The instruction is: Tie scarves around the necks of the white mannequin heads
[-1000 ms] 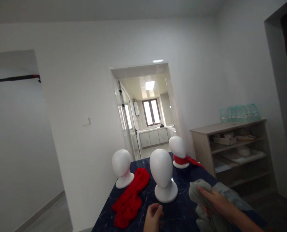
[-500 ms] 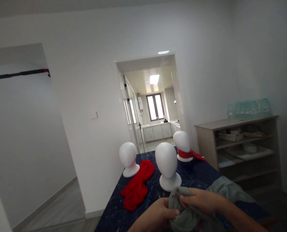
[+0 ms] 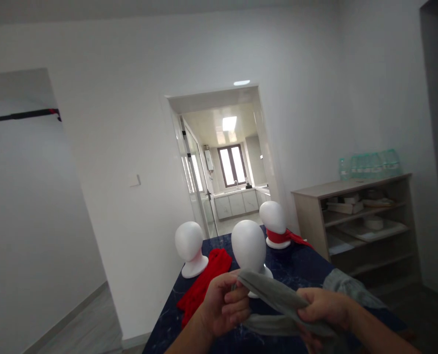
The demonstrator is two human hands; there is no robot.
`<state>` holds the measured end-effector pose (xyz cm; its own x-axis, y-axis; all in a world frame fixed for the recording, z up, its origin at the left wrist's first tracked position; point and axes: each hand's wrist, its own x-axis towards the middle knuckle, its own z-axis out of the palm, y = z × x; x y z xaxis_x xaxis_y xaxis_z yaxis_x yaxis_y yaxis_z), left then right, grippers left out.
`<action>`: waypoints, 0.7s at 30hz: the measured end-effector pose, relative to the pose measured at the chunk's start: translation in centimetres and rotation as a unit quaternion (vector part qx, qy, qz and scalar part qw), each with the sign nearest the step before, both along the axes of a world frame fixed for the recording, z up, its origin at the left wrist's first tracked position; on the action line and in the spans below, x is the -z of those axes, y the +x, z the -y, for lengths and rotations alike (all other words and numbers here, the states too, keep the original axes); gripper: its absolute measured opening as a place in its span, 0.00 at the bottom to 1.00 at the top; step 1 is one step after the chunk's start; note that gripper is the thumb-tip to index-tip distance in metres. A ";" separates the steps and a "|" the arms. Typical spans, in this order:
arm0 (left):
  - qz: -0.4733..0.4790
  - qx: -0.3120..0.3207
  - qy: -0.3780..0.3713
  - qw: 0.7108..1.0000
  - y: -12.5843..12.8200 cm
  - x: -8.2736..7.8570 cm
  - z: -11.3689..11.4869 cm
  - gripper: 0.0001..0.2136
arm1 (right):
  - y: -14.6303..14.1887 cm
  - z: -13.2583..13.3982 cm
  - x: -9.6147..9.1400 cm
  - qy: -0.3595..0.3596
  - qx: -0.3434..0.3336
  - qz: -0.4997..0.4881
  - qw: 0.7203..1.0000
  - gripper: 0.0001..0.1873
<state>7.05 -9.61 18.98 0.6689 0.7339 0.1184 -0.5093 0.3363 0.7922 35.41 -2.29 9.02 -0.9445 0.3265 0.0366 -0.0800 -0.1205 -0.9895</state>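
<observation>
Left hand (image 3: 226, 305): fingers curled, thumb and forefinger apparently pinching one end of the grey cloth (image 3: 278, 295)
Right hand (image 3: 324, 307): clamped on the same cloth farther along, thumb on top
Grey cloth: between the hands, in front of the middle head (image 3: 248, 241) and across part of its base; bunched up half a second ago, now drawn out into two strands with a gap between; in my judgement this makes its length easier to handle and keep untwisted. Portion below the right hand dim and blurred, perhaps folded over
Beyond the left hand: red cloth (image 3: 221, 263), partly hidden by that hand; past it, left head (image 3: 189, 241), upright
Beyond the gap between the hands: middle head, upright, near the cloth; farther and to the right, far head (image 3: 272, 216) with red band (image 3: 278, 237) around its neck, one tail trailing right
Right of and beyond the right hand: second grey cloth (image 3: 348, 287), at the right edge of the table (image 3: 300, 268)
Edges: left one beside the left forearm, right one past the right hand
Room: dark surface ahead of the right hand, short of the far head; tighter ahead of the left
</observation>
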 end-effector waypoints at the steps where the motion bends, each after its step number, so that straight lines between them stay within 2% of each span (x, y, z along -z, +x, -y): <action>1: -0.051 0.014 0.029 0.998 -0.3 -1.2 -0.3 0.11 | 1.0 -0.4 -0.3 0.004 -0.012 0.026 1.000 0.33; 3: -0.192 0.005 0.110 0.975 -0.9 -4.1 -1.2 0.16 | 3.5 -1.2 -1.7 0.010 -0.007 0.078 0.997 0.31; 4: -0.281 -0.016 0.165 0.945 -1.2 -5.8 -1.7 0.18 | 4.9 -1.6 -2.7 0.013 0.010 0.097 0.995 0.30; 5: -0.378 -0.050 0.225 0.897 -1.4 -7.5 -2.3 0.19 | 6.4 -2.2 -3.8 0.016 0.044 0.105 0.993 0.28; 6: -0.474 -0.083 0.294 0.826 -1.6 -9.1 -3.0 0.18 | 7.8 -2.9 -5.0 0.024 0.077 0.105 0.991 0.28; 7: -0.555 -0.119 0.358 0.742 -1.8 -10.6 -4.0 0.17 | 9.1 -3.7 -6.3 0.032 0.110 0.096 0.989 0.27; 9: -0.655 -0.184 0.442 0.585 -2.2 -13.2 -6.4 0.13 | 10.9 -5.7 -8.6 0.040 0.173 0.071 0.982 0.24; 10: -0.681 -0.212 0.463 0.526 -2.4 -14.1 -7.8 0.11 | 11.4 -6.8 -9.5 0.040 0.202 0.057 0.977 0.23; 12: -0.704 -0.259 0.485 0.450 -3.0 -15.5 -11.0 0.08 | 11.5 -9.2 -11.0 0.028 0.261 0.022 0.965 0.20; 13: -0.705 -0.281 0.491 0.428 -3.3 -15.9 -12.8 0.07 | 11.0 -10.3 -11.5 0.020 0.285 0.000 0.958 0.20; 15: -0.699 -0.322 0.493 0.406 -4.0 -16.2 -16.2 0.08 | 9.5 -12.2 -12.2 -0.004 0.321 -0.055 0.945 0.21; 18: -0.700 -0.357 0.465 0.408 -5.1 -15.4 -20.9 0.13 | 6.2 -14.8 -12.3 -0.059 0.342 -0.130 0.929 0.20; 21: -0.713 -0.363 0.429 0.418 -6.1 -13.4 -24.7 0.14 | 3.0 -17.7 -11.5 -0.104 0.355 -0.150 0.917 0.22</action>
<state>0.95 15.08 32.39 0.1458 0.9015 0.4074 0.9669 -0.2171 0.1342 38.37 15.44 20.48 -0.4494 0.8842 0.1274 -0.4757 -0.1161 -0.8719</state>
